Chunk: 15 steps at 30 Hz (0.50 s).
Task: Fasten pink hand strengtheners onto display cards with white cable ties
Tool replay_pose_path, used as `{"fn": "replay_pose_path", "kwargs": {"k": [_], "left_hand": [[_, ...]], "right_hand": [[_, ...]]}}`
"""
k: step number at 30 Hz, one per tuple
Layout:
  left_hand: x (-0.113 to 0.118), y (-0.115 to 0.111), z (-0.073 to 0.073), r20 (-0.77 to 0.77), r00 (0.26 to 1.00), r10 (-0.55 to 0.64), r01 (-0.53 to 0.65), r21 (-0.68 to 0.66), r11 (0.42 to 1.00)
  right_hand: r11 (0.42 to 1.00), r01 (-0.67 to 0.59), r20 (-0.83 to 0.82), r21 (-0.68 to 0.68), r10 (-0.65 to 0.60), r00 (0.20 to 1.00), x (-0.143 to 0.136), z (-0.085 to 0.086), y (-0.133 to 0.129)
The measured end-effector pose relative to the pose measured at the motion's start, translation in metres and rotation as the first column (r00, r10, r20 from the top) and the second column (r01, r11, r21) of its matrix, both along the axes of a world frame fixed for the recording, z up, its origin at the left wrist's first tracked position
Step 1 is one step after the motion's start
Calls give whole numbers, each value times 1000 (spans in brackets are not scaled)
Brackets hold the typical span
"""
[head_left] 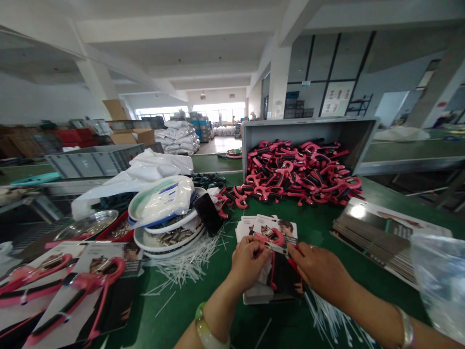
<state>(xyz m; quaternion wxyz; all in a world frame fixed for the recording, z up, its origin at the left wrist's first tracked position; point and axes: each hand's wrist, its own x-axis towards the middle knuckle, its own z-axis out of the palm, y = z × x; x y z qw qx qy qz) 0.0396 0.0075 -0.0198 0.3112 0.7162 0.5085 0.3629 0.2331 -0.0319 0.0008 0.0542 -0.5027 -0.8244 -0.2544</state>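
Observation:
My right hand (316,266) is wrapped round red-handled pliers (294,266), whose metal jaws point left toward my other hand. The fingers of my left hand (250,259) are pinched together close to those jaws; what they hold is too small to make out. Under both hands lies a pink-and-black spring-handled tool (278,236) on a printed card (288,286), the top of a stack of cards. White cable ties (327,310) lie by my right wrist, and more loose ties (185,264) are spread to the left of the stack.
Behind the cards a grey crate (308,127) on its side spills many pink-and-black tools (290,169). At left are carded tools (85,291), stacked basins (170,242) with metal parts and a leaning phone (208,215). Bundled cards (378,237) and a clear plastic bag (439,281) lie at right.

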Motion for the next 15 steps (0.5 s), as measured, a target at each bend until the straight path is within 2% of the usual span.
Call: {"fn": "replay_pose_path", "kwargs": {"k": [4, 8, 13, 15], "left_hand": [[2, -1, 1, -19, 1000, -17, 18, 6, 1000], [3, -1, 1, -9, 1000, -14, 14, -21, 1000], [4, 1, -4, 137, 990, 41, -36, -38, 999], [-1, 5, -6, 213, 970, 116, -109, -46, 993]], "right_hand": [[997, 55, 39, -57, -53, 998, -7, 5, -1], [992, 12, 36, -123, -8, 999, -5, 4, 3], [970, -41, -41, -242, 31, 999, 7, -4, 6], [949, -80, -120, -304, 45, 992, 12, -3, 6]]}}
